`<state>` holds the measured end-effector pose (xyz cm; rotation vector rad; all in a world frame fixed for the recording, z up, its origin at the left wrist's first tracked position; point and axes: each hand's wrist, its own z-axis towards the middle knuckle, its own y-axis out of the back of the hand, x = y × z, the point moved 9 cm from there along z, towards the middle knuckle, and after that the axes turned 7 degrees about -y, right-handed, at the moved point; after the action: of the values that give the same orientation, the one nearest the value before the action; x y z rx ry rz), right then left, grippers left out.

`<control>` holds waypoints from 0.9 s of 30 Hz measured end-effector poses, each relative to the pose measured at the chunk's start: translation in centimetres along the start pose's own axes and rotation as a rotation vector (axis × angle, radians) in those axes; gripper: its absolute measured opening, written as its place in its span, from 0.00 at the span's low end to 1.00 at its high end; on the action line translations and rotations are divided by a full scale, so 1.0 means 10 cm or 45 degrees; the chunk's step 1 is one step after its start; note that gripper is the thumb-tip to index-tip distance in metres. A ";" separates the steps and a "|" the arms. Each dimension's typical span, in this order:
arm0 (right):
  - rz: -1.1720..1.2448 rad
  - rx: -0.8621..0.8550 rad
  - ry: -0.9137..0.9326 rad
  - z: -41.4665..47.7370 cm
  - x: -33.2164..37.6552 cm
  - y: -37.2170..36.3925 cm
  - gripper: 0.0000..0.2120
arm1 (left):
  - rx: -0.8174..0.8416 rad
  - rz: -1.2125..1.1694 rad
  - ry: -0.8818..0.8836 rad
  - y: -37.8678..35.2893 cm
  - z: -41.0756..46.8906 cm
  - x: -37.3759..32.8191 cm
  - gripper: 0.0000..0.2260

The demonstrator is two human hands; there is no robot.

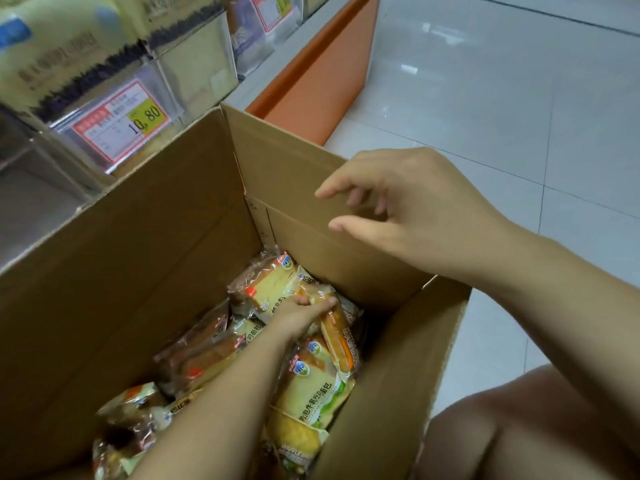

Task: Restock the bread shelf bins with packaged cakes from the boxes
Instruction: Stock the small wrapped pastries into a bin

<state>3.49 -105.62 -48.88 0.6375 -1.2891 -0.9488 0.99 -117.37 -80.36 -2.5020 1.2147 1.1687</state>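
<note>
At 10 o'clock in the view, the clear shelf bins (194, 64) stand in a row, just behind the box's far wall. A red-edged price tag (121, 123) on the front of 1 of them reads 10.80. What lies inside the bins is too blurred to tell.

Below them, an open cardboard box (138, 220) fills the view from the centre down to 7 o'clock. Packaged cakes (308, 386) in clear and yellow wrappers lie heaped on its bottom.

The left hand (301, 311) reaches deep into the box, its fingers curled round the top edge of 1 orange-yellow packet (341, 337), which lies on the heap close to the box's right wall.

At 2 o'clock from it, the right hand (408, 209) hovers above the upright right flap (294, 168), fingers loosely bent and spread, holding nothing.

At 12 o'clock an orange shelf base (322, 74) runs beside the pale tiled floor (502, 81), which fills 1 to 3 o'clock. A bare knee (502, 427) shows at 5 o'clock, just beside the box.
</note>
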 end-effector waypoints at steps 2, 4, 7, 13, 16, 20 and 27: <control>-0.015 -0.001 -0.002 0.00 0.00 -0.01 0.12 | 0.011 -0.080 -0.010 -0.05 0.02 -0.04 0.35; -0.020 -0.012 0.001 0.01 0.01 -0.01 0.13 | 0.000 -0.159 -0.022 -0.05 0.07 -0.06 0.36; -0.015 -0.016 -0.003 0.01 0.00 -0.01 0.13 | -0.010 -0.192 -0.057 -0.03 0.05 -0.10 0.16; -0.029 -0.013 0.005 0.01 0.02 -0.02 0.13 | -0.084 -0.306 -0.126 0.08 0.11 -0.14 0.10; -0.042 -0.009 0.000 0.01 0.03 -0.02 0.13 | -0.084 -0.360 -0.167 0.10 0.07 -0.20 0.10; -0.076 0.010 -0.020 0.01 0.03 -0.03 0.13 | -0.133 -0.442 -0.257 0.21 -0.06 -0.28 0.09; -0.061 0.144 -0.068 -0.01 0.17 -0.13 0.10 | -0.253 -0.446 -0.464 0.61 -0.60 -0.64 0.04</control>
<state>3.28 -107.76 -49.14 0.7377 -1.3881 -0.9422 -2.23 -119.98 -70.54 -2.3508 0.5694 1.6092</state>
